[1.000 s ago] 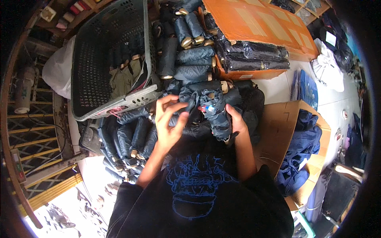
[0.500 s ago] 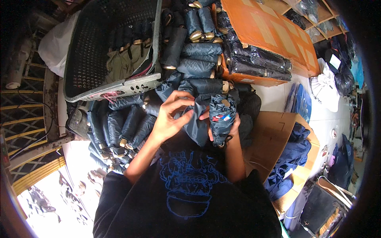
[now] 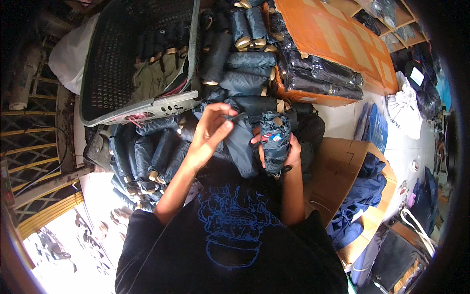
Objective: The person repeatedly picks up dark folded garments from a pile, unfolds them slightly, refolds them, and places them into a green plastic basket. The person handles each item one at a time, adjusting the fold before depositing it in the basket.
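My right hand (image 3: 293, 153) is wrapped round a folded dark umbrella (image 3: 275, 152), held upright in front of my chest, with a small red, white and blue patch near its top. Just left of it, a loose dark grey fabric sleeve (image 3: 241, 149) hangs down, pinched at its top edge between the thumb and fingers of my left hand (image 3: 208, 134). The sleeve and the umbrella are side by side. Beyond my hands lie several sleeved umbrellas (image 3: 249, 81) with pale handle ends, and more sleeved umbrellas (image 3: 161, 149) are heaped to the left.
A black plastic basket (image 3: 90, 88) with umbrellas and olive cloth inside stands at the far left. At the far right, an orange carton (image 3: 342, 39) adjoins plastic-wrapped black bundles (image 3: 313, 78). An open cardboard box (image 3: 338, 169) holding navy cloth (image 3: 360, 196) is near my right arm.
My left hand has raised the sleeve's top edge slightly, and the sleeve now hangs longer and straighter. The umbrella in my right hand has turned a little more upright.
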Demonstrator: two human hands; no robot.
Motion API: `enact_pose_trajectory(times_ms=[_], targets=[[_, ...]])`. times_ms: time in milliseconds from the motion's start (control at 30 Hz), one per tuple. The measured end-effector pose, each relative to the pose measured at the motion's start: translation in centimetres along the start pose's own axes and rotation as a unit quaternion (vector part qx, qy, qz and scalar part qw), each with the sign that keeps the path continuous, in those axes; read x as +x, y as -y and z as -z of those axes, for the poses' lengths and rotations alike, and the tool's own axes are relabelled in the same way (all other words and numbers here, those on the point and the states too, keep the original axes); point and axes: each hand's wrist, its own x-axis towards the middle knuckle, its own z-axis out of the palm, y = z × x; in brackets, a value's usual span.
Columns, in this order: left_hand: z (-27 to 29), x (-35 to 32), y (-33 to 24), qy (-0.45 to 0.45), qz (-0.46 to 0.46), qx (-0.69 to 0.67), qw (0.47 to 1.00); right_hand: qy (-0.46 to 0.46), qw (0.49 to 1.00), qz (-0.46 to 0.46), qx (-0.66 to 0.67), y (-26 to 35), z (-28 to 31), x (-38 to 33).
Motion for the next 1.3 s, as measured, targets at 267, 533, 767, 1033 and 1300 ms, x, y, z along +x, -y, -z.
enact_pose_trajectory(times_ms=[267, 533, 767, 1033, 1300], targets=[[0.4, 1.7, 0.7, 0.057, 0.023, 0.139, 0.988, 0.144, 0.981, -0.015, 0.13, -0.2, 2.9, 0.0], [-1.0, 7.0, 0.3, -0.122, -0.109, 0.185, 0.969, 0.106, 0.992, -0.048, 0.044, 0.3, 2.3, -0.6], [-2.6, 5.3, 0.4, -0.086, -0.288, 0.478, 0.825, -0.077, 0.997, -0.016, 0.025, 1.8, 3.8, 0.4], [-1.1, 2.6, 5.8, -0.009, -0.283, 0.518, 0.807, -0.132, 0.991, -0.012, 0.009, 2.3, 4.1, 1.6], [-3.6, 3.4, 4.8, 0.0, -0.181, 0.36, 0.915, -0.09, 0.994, -0.017, 0.061, 2.0, 4.2, 0.3]])
